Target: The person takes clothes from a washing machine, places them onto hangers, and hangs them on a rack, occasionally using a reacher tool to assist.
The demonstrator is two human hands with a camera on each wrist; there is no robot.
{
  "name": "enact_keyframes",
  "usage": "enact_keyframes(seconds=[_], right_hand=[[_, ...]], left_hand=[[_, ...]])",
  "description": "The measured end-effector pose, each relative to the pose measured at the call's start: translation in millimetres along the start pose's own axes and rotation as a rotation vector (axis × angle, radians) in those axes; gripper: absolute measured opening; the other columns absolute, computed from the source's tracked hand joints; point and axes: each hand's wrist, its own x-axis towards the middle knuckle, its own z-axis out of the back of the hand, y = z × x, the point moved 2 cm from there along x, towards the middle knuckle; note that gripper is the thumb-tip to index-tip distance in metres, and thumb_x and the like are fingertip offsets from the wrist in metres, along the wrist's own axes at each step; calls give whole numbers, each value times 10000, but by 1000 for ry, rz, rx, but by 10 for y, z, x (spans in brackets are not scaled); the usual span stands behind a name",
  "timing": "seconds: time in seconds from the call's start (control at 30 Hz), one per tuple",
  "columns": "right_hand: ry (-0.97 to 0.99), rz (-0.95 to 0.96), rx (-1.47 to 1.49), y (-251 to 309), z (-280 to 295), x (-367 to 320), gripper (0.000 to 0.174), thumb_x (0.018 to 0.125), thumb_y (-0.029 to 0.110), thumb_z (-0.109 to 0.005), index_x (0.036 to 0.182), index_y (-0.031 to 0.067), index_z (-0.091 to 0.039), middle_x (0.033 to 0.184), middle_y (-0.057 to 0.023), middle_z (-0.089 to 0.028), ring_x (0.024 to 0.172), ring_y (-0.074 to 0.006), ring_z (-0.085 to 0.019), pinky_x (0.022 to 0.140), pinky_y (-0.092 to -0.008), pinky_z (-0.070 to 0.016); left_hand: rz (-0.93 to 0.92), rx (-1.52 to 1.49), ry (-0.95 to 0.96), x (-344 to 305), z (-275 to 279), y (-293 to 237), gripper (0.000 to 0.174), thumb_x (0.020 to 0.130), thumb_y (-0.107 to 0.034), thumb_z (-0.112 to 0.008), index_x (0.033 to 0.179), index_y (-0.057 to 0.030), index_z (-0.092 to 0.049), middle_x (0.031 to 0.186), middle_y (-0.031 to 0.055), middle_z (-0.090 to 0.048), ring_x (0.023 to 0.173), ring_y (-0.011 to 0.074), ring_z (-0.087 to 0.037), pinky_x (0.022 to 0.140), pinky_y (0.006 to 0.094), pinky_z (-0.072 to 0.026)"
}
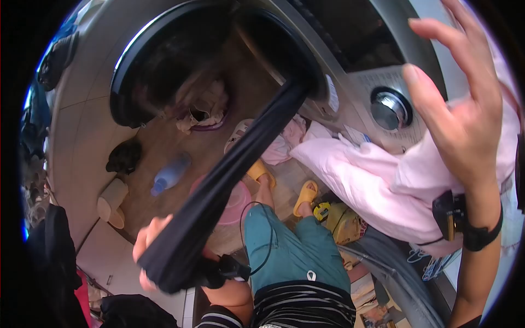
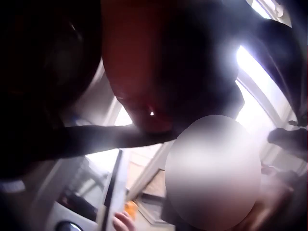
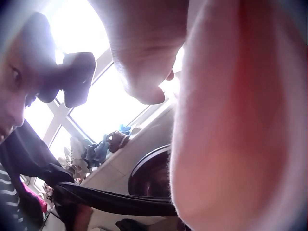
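Observation:
My left hand (image 1: pixel 150 246) grips the lower end of a long black garment (image 1: pixel 229 164). The garment is stretched taut up to the round door opening of the washing machine (image 1: pixel 180 65). It also crosses the left wrist view (image 2: pixel 96 137) and the bottom of the right wrist view (image 3: pixel 120 202) as a dark band. My right hand (image 1: pixel 454 82) is raised at the right with fingers spread and straight, in front of the machine's panel. A pink cloth (image 1: pixel 361 175) hangs beneath that hand and forearm, and it fills the right wrist view (image 3: pixel 240 144).
The chrome knob (image 1: pixel 389 108) sits on the machine's panel near my right hand. On the floor stand a pink basin (image 1: pixel 238 199), a blue bottle (image 1: pixel 169 174) and a beige slipper (image 1: pixel 112 199). My feet wear yellow slippers (image 1: pixel 306 194). Dark clothes lie at the lower left.

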Motion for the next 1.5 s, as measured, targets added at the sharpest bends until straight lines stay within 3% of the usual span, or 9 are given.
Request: enact_keyframes(seconds=[0.13, 0.27, 0.37, 0.47, 0.57, 0.97, 1.2, 1.43, 1.5], right_hand=[[110, 62, -23, -110, 54, 16, 459, 668, 52, -707, 1117, 22, -616, 1308, -191, -484, 1298, -369, -390, 1074, -474, -314], [167, -5, 92, -127, -57, -28, 481, 711, 72, -724, 1167, 9, -586, 1263, -173, -506, 1275, -353, -400, 1062, -474, -320], [312, -221, 107, -35, 38, -54, 440, 764, 96, -674, 1187, 32, -570, 1352, -181, -430, 1303, -333, -377, 1063, -464, -323], [212, 326, 163, -222, -142, 176, 337, 695, 109, -682, 1013, 5, -643, 1243, -218, -491, 1301, -436, -330, 1097, -576, -221], [281, 735, 113, -371, -151, 359, 326, 688, 166, -603, 968, 6, -649, 1255, -243, -475, 1327, -476, -299, 1084, -658, -173], [185, -18, 79, -96, -46, 22, 340, 719, 237, -588, 1010, 71, -637, 1254, -232, -484, 1287, -444, -342, 1030, -642, -235], [206, -224, 131, 60, -11, -50, 357, 750, 202, -637, 1081, 74, -600, 1217, -204, -501, 1200, -368, -435, 981, -543, -342], [179, -442, 280, 199, -5, -58, 400, 782, 168, -687, 1152, 78, -564, 1181, -177, -517, 1114, -293, -529, 932, -444, -448], [-16, -92, 382, -20, -199, -122, 367, 758, 136, -703, 1106, 69, -607, 1022, -193, -587, 923, -310, -601, 791, -388, -506]], left_hand=[[265, 811, -394, 461, 259, 195, 448, 763, -364, -617, 963, 36, -606, 832, 96, -640, 758, 158, -611, 689, 262, -482], [698, 1509, -127, 897, 1029, 625, 336, 917, -234, -592, 698, 17, -552, 633, -15, -498, 612, 49, -428, 528, 264, -358], [538, 1953, 166, 1163, 1371, 1137, 297, 833, -265, -649, 735, 8, -585, 727, 181, -595, 681, 368, -579, 620, 439, -454], [643, 2222, 180, 1413, 1654, 1647, 311, 840, -297, -655, 1019, -53, -584, 883, 179, -671, 873, 394, -631, 717, 479, -484], [635, 2075, 143, 1762, 1903, 2186, 404, 827, -298, -665, 1139, -74, -543, 1024, 194, -659, 991, 395, -611, 816, 479, -490], [761, 1940, 248, 2336, 1991, 3437, 377, 812, -202, -666, 1165, -77, -620, 1184, 179, -593, 1083, 383, -587, 900, 473, -482], [754, 431, -182, 2424, 1702, 3395, 271, 853, -130, -639, 1070, 32, -629, 941, 96, -671, 853, 197, -649, 795, 314, -525], [519, 1583, -152, 1674, 2409, 2899, 485, 916, -299, -567, 1260, 41, -543, 1394, 316, -391, 1325, 397, -371, 1084, 394, -309], [324, 1548, -181, 1530, 2102, 2503, 449, 914, -271, -580, 1232, 46, -562, 1367, 260, -465, 1285, 345, -441, 1073, 368, -328]])
